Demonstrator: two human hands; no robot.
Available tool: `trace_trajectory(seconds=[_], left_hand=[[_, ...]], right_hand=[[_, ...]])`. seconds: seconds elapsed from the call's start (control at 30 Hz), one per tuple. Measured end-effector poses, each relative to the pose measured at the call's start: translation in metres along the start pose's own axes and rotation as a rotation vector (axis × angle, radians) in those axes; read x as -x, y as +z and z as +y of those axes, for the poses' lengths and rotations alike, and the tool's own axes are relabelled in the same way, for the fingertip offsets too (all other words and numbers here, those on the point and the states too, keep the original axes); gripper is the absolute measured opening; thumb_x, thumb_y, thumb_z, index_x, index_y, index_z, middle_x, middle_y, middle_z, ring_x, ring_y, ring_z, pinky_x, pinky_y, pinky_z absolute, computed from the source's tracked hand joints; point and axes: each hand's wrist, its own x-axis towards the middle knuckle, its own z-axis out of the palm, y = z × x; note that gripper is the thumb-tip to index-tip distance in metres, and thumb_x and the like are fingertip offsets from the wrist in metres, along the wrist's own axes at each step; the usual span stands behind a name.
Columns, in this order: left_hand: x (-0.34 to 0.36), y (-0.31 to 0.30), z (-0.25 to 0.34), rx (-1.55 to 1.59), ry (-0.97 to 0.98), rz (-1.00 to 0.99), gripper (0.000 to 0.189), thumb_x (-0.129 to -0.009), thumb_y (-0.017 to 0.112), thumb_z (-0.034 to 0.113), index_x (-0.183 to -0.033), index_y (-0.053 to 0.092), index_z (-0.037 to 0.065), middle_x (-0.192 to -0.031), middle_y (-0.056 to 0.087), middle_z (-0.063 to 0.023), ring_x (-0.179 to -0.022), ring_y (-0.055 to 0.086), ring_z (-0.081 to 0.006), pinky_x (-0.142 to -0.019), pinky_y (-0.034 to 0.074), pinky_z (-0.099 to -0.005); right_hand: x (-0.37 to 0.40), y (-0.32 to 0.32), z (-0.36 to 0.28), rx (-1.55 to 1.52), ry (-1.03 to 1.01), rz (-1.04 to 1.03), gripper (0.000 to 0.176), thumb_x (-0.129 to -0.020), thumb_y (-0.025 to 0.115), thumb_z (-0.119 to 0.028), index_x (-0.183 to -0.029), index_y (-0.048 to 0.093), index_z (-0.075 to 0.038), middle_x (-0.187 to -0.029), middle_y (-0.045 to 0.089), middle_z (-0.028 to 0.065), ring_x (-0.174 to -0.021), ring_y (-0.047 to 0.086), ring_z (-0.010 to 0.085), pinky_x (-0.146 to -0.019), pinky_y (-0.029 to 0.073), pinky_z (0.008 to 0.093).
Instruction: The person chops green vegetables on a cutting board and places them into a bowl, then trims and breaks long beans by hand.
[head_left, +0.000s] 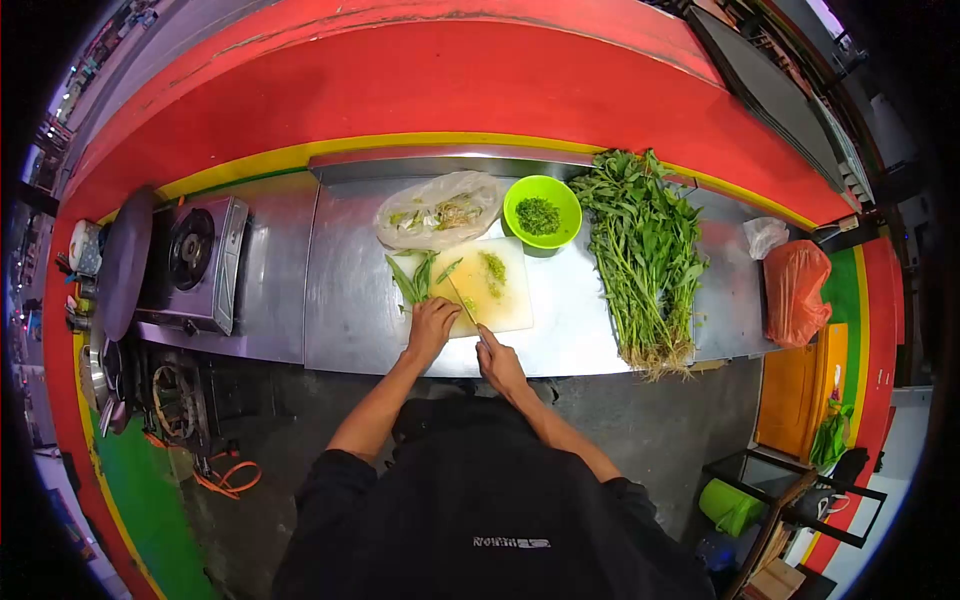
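Note:
A white cutting board (515, 295) lies on the steel counter in front of me. My right hand (502, 362) is wrapped round the handle of a knife (464, 298), whose thin blade slants up and left over the board. At the board's lower left edge, my left hand (434, 326) has its fingers curled down on a bunch of long green leaves (412, 278), close beside the blade. Finely chopped greens (492, 272) sit in a small pile right of the knife. Behind the board stands a lime-green bowl (562, 239) holding more chopped greens (538, 216).
A clear plastic bag (400, 215) with plant scraps lies behind the board. To the right is a large bundle of leafy stems with roots (645, 260), then an orange plastic bag (795, 290). A gas stove (190, 265) stands left. A red wall (420, 85) bounds the counter.

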Motion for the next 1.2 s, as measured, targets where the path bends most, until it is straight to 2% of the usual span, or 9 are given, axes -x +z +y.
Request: trace_trajectory(seconds=[0.27, 0.33, 0.47, 0.53, 0.67, 0.73, 0.93, 1.2], left_hand=[[0.003, 0.005, -0.005, -0.003, -0.026, -0.01, 0.01, -0.089, 0.071, 0.012, -0.096, 0.075, 0.006, -0.091, 0.068, -0.0071, -0.09, 0.064, -0.0281, -0.081, 0.043, -0.0419], [0.004, 0.002, -0.002, -0.022, -0.03, -0.047, 0.014, -0.088, 0.071, 0.01, -0.101, 0.074, 0.01, -0.095, 0.066, -0.0039, -0.095, 0.063, -0.0239, -0.083, 0.04, -0.0402], [0.007, -0.003, -0.001, -0.023, -0.019, -0.036, 0.015, -0.087, 0.071, 0.009, -0.102, 0.074, 0.01, -0.094, 0.066, -0.0034, -0.095, 0.063, -0.0238, -0.084, 0.04, -0.0405], [0.009, -0.001, -0.003, -0.041, 0.0, -0.028, 0.015, -0.09, 0.07, 0.011, -0.103, 0.076, 0.008, -0.095, 0.067, -0.0053, -0.092, 0.064, -0.0258, -0.082, 0.041, -0.0412], [0.008, 0.004, -0.004, -0.019, -0.02, -0.015, 0.014, -0.09, 0.069, 0.011, -0.102, 0.076, 0.008, -0.093, 0.068, -0.0052, -0.091, 0.064, -0.0262, -0.081, 0.041, -0.0409], [0.007, 0.004, -0.004, -0.028, -0.014, -0.012, 0.013, -0.09, 0.069, 0.011, -0.1, 0.076, 0.008, -0.091, 0.068, -0.0053, -0.09, 0.064, -0.0266, -0.08, 0.041, -0.0409], [0.007, 0.001, 0.0, -0.05, -0.005, -0.029, 0.016, -0.086, 0.071, 0.01, -0.101, 0.076, 0.01, -0.093, 0.067, -0.0037, -0.096, 0.064, -0.0242, -0.084, 0.042, -0.0417], [0.007, 0.003, -0.003, -0.027, 0.006, -0.003, 0.014, -0.088, 0.07, 0.01, -0.101, 0.075, 0.007, -0.091, 0.068, -0.0058, -0.091, 0.064, -0.0268, -0.082, 0.042, -0.042]], right_hand=[[0.007, -0.002, 0.005, 0.013, -0.009, -0.013, 0.044, -0.101, 0.058, -0.021, -0.144, 0.052, -0.01, -0.074, 0.066, 0.0278, -0.068, 0.067, 0.0458, -0.063, 0.051, 0.0506], [0.003, -0.001, 0.006, 0.062, -0.028, 0.006, 0.044, -0.101, 0.058, -0.021, -0.143, 0.053, -0.01, -0.075, 0.065, 0.0289, -0.07, 0.068, 0.0464, -0.063, 0.051, 0.0514], [-0.004, 0.001, 0.001, 0.031, -0.053, 0.018, 0.043, -0.101, 0.058, -0.021, -0.142, 0.054, -0.009, -0.076, 0.065, 0.0299, -0.072, 0.068, 0.0474, -0.064, 0.051, 0.0521], [-0.002, -0.001, -0.003, -0.023, 0.005, -0.022, 0.044, -0.101, 0.056, -0.019, -0.144, 0.051, -0.012, -0.075, 0.066, 0.0296, -0.074, 0.066, 0.0505, -0.067, 0.05, 0.0569], [0.003, -0.001, 0.001, -0.002, -0.024, 0.002, 0.043, -0.101, 0.056, -0.019, -0.144, 0.051, -0.013, -0.075, 0.066, 0.0297, -0.073, 0.066, 0.051, -0.067, 0.05, 0.0574], [0.003, -0.001, 0.0, 0.005, -0.007, -0.001, 0.043, -0.101, 0.057, -0.018, -0.143, 0.053, -0.01, -0.076, 0.065, 0.03, -0.072, 0.067, 0.0486, -0.065, 0.05, 0.0538], [-0.006, 0.005, 0.001, 0.062, -0.043, 0.03, 0.042, -0.1, 0.058, -0.016, -0.142, 0.054, -0.011, -0.074, 0.065, 0.0288, -0.07, 0.065, 0.0492, -0.063, 0.049, 0.0543], [0.009, 0.003, 0.006, 0.002, -0.021, 0.03, 0.044, -0.101, 0.059, -0.02, -0.143, 0.053, -0.012, -0.074, 0.066, 0.0292, -0.07, 0.068, 0.0473, -0.063, 0.051, 0.0515]])
